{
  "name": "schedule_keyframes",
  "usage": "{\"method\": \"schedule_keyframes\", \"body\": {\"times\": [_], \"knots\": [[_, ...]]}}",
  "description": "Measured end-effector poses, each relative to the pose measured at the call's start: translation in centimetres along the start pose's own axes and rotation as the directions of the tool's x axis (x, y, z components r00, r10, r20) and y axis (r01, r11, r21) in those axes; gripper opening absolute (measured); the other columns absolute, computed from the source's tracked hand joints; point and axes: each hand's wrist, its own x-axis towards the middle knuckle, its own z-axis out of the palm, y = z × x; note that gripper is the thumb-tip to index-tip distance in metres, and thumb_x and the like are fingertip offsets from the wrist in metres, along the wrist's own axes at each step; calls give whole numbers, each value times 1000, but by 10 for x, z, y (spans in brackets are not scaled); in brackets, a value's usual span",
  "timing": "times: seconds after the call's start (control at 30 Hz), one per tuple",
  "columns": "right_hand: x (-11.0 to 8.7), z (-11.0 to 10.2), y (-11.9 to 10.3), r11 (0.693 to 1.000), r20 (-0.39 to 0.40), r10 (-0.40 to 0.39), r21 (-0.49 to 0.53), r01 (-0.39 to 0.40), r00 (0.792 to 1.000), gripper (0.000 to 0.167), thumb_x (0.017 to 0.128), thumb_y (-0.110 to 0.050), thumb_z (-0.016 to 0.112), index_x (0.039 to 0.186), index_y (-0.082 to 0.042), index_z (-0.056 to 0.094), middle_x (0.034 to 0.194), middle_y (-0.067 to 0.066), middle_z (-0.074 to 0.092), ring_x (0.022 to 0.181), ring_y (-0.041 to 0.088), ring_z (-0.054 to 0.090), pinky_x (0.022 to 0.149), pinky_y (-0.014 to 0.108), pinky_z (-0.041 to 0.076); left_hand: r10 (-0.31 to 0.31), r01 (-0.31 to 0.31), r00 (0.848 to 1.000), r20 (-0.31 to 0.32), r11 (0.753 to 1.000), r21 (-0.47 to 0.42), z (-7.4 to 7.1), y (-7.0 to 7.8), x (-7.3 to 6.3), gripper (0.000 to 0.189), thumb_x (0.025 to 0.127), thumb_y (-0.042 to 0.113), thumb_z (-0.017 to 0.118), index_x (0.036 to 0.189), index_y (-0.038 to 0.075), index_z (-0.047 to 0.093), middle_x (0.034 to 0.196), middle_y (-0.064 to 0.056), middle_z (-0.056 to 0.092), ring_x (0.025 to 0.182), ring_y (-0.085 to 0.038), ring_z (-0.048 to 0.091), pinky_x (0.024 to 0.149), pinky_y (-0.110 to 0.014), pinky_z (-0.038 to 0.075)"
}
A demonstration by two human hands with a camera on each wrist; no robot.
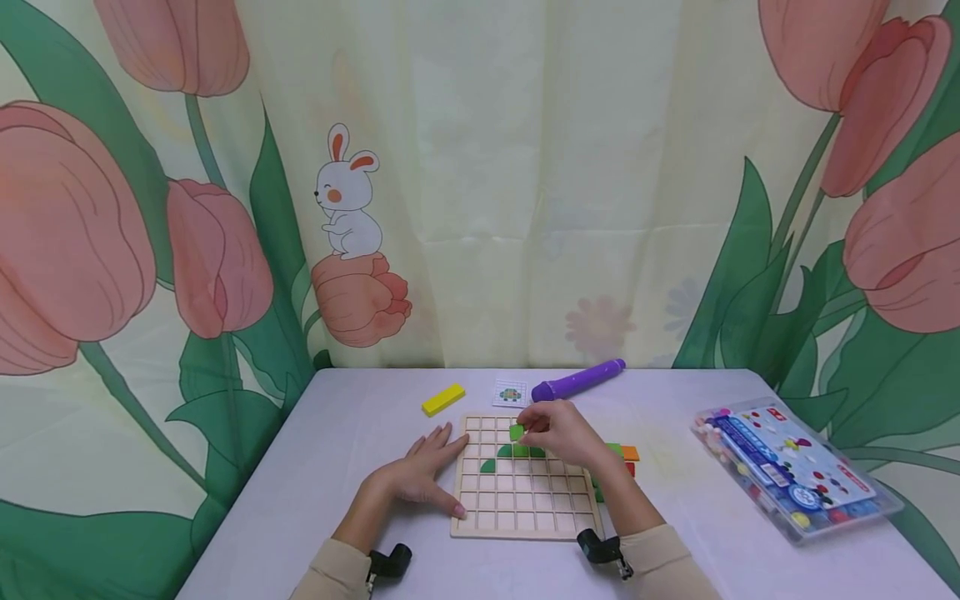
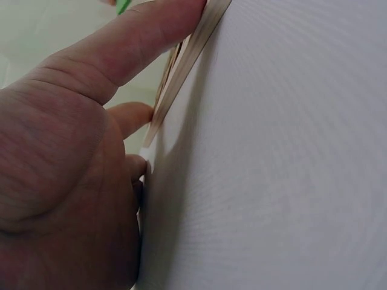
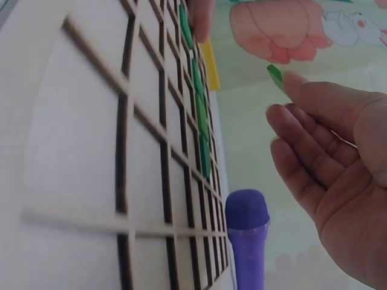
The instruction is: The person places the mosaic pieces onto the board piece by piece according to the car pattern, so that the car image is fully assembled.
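A wooden grid board lies flat on the white table. My left hand rests at its left side, fingers spread; in the left wrist view the thumb touches the board's edge. Between thumb and index finger, my right hand pinches a small green square tile over the upper middle of the grid. Just below it, a row of green tiles sits in the cells, partly hidden by that hand. One dark green quarter-round tile occupies a cell lower left.
Behind the board are a yellow block, a small picture card and a purple microphone-shaped object. Orange, red and green pieces lie right of the board, partly behind my right forearm. A clear plastic case stands far right.
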Motion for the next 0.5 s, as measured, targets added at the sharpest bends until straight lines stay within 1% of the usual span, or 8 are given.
{"method": "schedule_keyframes", "body": {"times": [0.07,0.3,0.5], "knots": [[1,2,-3,1000,6,6,0,-6,1000,22,86,-11,85,107,-10,78,89,-2,71,81,13,65,74,22,57,-2,2,1000,0,1000,-7,0,0,0,124,66,67,88,166,30,26,177,-10,4,164,-30,-1,131,-59,3],[1,7,-8,1000,16,-2,-11,2,1000,22,86,-9,85,106,-8,77,86,-2,70,79,13,63,71,24,56,-13,13,1000,-3,1000,-15,1,0,0,124,65,67,89,166,31,27,177,-10,5,164,-30,-1,130,-60,4],[1,9,-7,999,47,34,3,-34,998,22,84,-8,86,104,-8,76,86,-1,69,78,15,63,70,24,55,-11,11,1000,0,1000,-22,1,-1,0,124,65,67,89,166,31,26,177,-10,4,164,-30,-1,130,-61,4]]}}
